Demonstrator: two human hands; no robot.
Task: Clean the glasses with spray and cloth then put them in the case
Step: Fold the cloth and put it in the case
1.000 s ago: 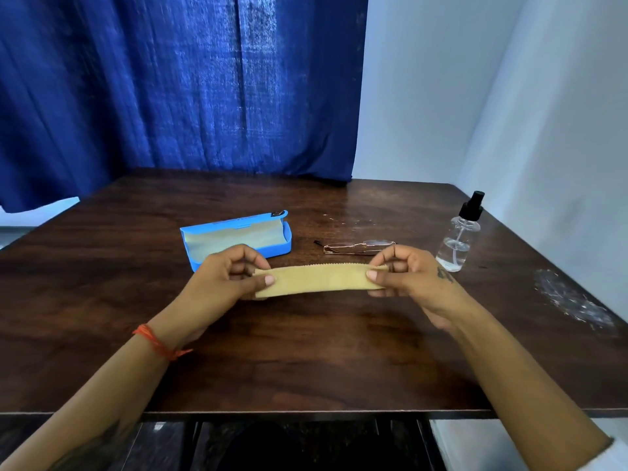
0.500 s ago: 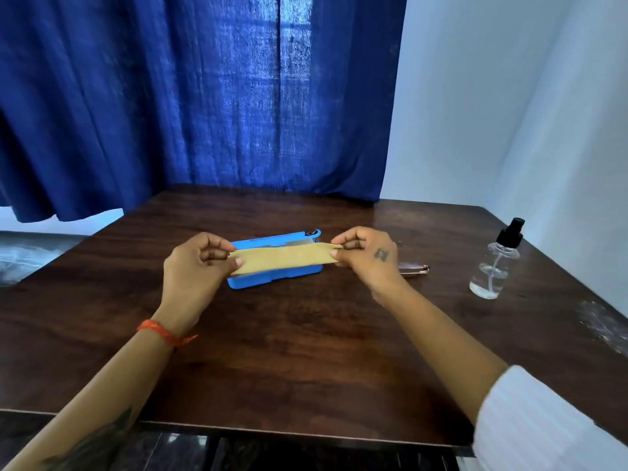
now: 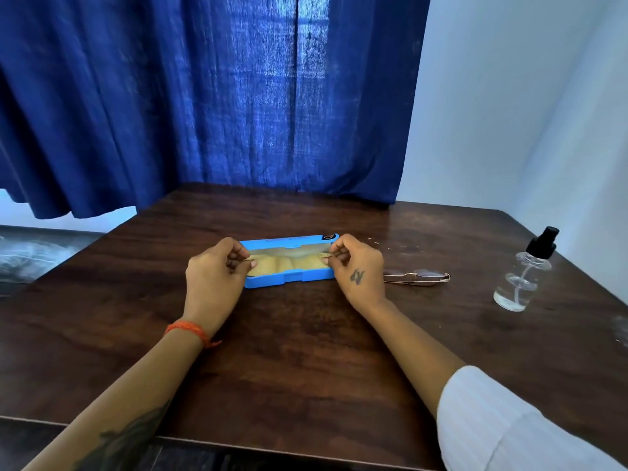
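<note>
Tan cloth (image 3: 289,263) rumpled in open blue case (image 3: 292,277), both ends pinched

Bright blue case (image 3: 290,277), tan cloth (image 3: 289,263), dark wood-grain table (image 3: 306,351), deep blue curtain (image 3: 204,96), black-capped clear bottle (image 3: 523,280)

- Left hand (image 3: 214,278): fingers curled, thumb and forefinger pinching one end of the cloth (image 3: 289,264); an orange thread around the wrist, forearm bare and tattooed.
- Right hand (image 3: 360,271): fingers curled, pinching the opposite end; small tattoo on its back, white sleeve pushed up past the forearm.
</note>
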